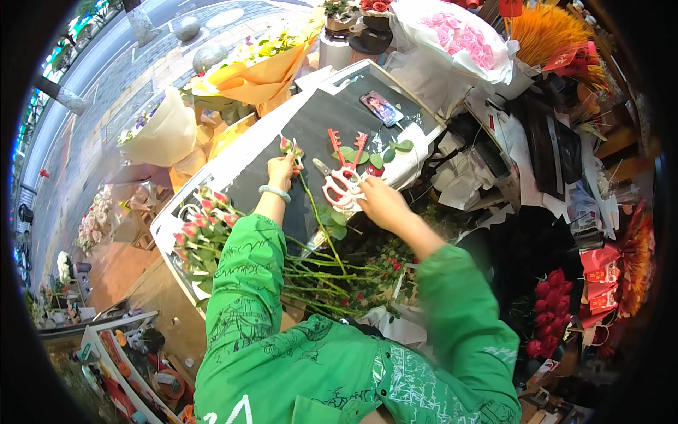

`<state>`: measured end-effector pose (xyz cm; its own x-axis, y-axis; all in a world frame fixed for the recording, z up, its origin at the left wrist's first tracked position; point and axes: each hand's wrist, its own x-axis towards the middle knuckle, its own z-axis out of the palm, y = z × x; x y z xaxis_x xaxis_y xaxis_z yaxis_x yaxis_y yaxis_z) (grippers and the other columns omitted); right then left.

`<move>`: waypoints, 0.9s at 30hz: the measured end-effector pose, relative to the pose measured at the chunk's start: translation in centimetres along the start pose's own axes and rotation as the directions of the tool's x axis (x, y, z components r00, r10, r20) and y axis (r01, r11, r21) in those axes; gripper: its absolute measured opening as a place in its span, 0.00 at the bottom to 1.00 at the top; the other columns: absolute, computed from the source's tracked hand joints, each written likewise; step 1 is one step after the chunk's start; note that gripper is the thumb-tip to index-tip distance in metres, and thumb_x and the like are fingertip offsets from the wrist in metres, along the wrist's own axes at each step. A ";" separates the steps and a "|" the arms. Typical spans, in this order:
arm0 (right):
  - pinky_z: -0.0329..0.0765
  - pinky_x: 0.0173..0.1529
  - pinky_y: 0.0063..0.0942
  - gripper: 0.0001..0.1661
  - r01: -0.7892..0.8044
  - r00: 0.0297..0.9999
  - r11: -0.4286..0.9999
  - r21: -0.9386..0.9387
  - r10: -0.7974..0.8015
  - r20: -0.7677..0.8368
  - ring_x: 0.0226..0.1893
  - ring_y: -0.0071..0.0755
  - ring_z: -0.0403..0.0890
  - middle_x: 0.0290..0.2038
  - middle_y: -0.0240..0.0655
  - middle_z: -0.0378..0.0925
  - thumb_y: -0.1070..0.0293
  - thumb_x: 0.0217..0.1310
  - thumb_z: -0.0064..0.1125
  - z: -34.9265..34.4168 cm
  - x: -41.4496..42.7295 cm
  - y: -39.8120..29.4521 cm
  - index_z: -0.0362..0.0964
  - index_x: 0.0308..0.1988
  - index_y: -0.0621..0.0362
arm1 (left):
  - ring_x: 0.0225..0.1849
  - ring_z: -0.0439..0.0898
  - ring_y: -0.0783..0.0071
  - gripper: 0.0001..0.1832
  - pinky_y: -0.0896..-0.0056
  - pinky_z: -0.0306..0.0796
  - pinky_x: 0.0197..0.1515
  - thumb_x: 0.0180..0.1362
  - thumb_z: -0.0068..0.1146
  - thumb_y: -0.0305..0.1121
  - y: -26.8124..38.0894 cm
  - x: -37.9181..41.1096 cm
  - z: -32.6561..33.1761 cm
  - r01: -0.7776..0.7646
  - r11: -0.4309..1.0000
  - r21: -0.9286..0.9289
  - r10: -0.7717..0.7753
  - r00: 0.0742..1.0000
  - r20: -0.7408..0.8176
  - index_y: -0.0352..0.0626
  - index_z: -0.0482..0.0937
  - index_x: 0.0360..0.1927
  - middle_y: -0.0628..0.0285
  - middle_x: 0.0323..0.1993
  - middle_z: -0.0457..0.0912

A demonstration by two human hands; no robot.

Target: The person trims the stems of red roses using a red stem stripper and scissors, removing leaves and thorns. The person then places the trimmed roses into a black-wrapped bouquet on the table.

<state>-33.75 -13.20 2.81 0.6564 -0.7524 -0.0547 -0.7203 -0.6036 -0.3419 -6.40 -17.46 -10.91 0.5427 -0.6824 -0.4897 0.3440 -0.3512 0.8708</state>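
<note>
My left hand [284, 170], a pale bangle on its wrist, is closed around the top of a rose stem [319, 214] just under pinkish-green buds [292, 147]. The stem slants down toward my body. At the right, my right hand [382, 200] is at the white handles of scissors [340, 188]; whether it grips them cannot be told. Beside them lie red toothed plastic tools [348, 151] and green leaves [401, 146]. Left of my left sleeve lies a bundle of pink-red roses [204, 228], and several long green stems [318, 275] lie between my arms.
A phone [381, 108] lies on the dark tabletop [312, 114]. Wrapped bouquets stand beyond the table, one in orange paper [254, 77], one with pink roses [461, 40]. Thorny cuttings [386, 270] fill the space near my body. Dark red roses [551, 312] stand at the right.
</note>
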 end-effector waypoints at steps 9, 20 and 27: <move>0.76 0.44 0.36 0.24 -0.068 0.971 0.992 -0.109 0.041 -0.236 0.41 0.45 0.76 0.40 0.45 0.71 0.73 0.53 0.54 10.8 5.5 0.5 0.63 0.52 0.61 | 0.13 0.66 0.83 0.10 0.80 0.55 0.15 0.58 0.58 0.31 0.5 -1.0 -0.6 -0.042 0.997 -0.062 0.044 0.999 0.028 0.39 0.78 0.23 0.67 0.18 0.78; 0.75 0.41 0.35 0.40 -0.253 0.882 0.853 0.456 0.397 -0.253 0.37 0.43 0.77 0.37 0.42 0.75 0.74 0.48 0.60 3.0 1.7 0.7 0.55 0.62 0.54 | 0.30 0.77 0.82 0.14 0.83 0.67 0.26 0.67 0.46 0.36 4.1 -16.5 0.9 -0.287 0.913 -0.290 0.371 0.881 0.295 0.35 0.77 0.45 0.63 0.30 0.81; 0.73 0.36 0.17 0.43 0.272 0.787 0.331 0.904 0.464 -0.407 0.33 0.19 0.74 0.43 0.41 0.74 0.83 0.55 0.58 -7.2 -6.8 -2.0 0.47 0.66 0.60 | 0.28 0.75 0.83 0.11 0.82 0.70 0.29 0.65 0.47 0.30 2.5 -25.7 7.1 -0.288 0.945 -0.153 0.313 0.671 0.672 0.34 0.77 0.45 0.64 0.31 0.81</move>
<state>-38.38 -8.79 10.63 0.0915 -0.9794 0.1798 0.1432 -0.1658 -0.9757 -24.95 -5.35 4.19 -0.0433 -0.9987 -0.0261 0.2868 -0.0374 0.9573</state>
